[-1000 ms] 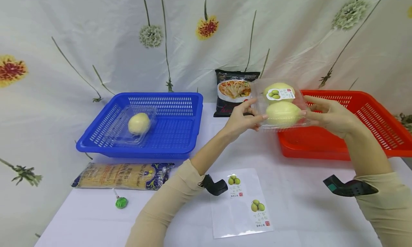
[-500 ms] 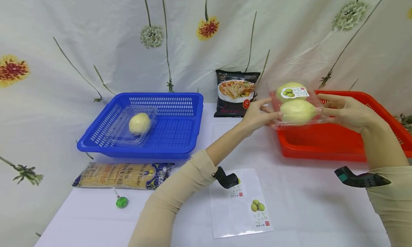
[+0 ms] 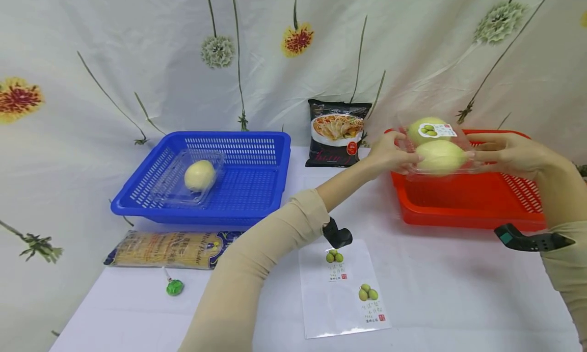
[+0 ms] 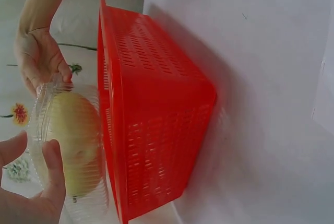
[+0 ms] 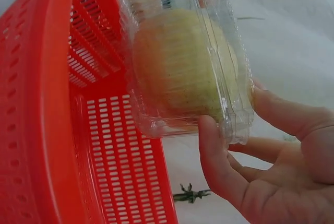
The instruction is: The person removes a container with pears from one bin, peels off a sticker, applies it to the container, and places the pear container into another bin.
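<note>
Both hands, left hand (image 3: pixel 389 153) and right hand (image 3: pixel 513 153), have fingers grasping the clear pear box (image 3: pixel 435 149); it's held above the red basket (image 3: pixel 463 209).

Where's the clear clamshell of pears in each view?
Head: clamshell of pears right of centre, between both hands, over the red basket.
Left wrist: lower left, left of the basket.
Right wrist: upper centre, right of the basket.
Shared landmark: the red basket.
</note>
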Demonstrator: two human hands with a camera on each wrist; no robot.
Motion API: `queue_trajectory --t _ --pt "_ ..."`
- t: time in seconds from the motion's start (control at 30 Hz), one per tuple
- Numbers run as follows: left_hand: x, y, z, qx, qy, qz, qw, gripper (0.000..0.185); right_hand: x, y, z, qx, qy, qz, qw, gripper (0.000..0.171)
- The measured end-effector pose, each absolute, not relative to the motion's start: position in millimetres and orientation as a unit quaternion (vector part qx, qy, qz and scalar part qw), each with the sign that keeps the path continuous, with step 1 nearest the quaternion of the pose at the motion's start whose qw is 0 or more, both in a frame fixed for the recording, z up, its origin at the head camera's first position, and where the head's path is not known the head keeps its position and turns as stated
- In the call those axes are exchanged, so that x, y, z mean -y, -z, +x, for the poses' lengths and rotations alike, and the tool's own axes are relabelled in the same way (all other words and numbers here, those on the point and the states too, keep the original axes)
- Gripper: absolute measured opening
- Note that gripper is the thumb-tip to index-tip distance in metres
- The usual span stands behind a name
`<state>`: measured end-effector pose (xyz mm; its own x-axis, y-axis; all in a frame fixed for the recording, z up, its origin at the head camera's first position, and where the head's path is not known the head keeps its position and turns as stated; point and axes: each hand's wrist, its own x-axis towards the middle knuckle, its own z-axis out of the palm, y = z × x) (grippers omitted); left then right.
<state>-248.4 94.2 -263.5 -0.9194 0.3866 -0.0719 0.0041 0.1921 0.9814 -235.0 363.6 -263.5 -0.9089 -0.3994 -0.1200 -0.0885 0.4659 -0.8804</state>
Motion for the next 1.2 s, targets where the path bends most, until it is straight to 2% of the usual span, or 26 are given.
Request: queue_trajectory --t 0.13,0.3,0.57,0.77,1.0,1.2 --pt "-104 261 -250 -0.781 -0.593 0.114 0.159 0.063 -372 264 -238 -0.865 0.454 -0.127 0.173 0.066" --pt "-115 262 -252 -0.795 -0.577 0.090 0.165 0.060 -382 264 -240 -0.875 0.422 -0.133 0.196 0.062" --pt "-121 268 -255 -0.832 -0.521 0.077 0.174 0.045 -379 267 -242 -0.880 0.389 -0.120 0.245 0.070" --pt "-117 278 -256 -0.847 -0.486 0.115 0.182 0.016 -373 271 -242 -0.879 0.377 -0.106 0.273 0.074" --pt "-121 280 -257 -0.864 -0.448 0.137 0.184 0.013 -372 267 -244 -0.855 0.400 -0.087 0.317 0.074" --pt "-128 278 -252 -0.860 -0.465 0.086 0.191 0.011 -372 264 -251 -0.839 0.425 -0.047 0.336 0.075"
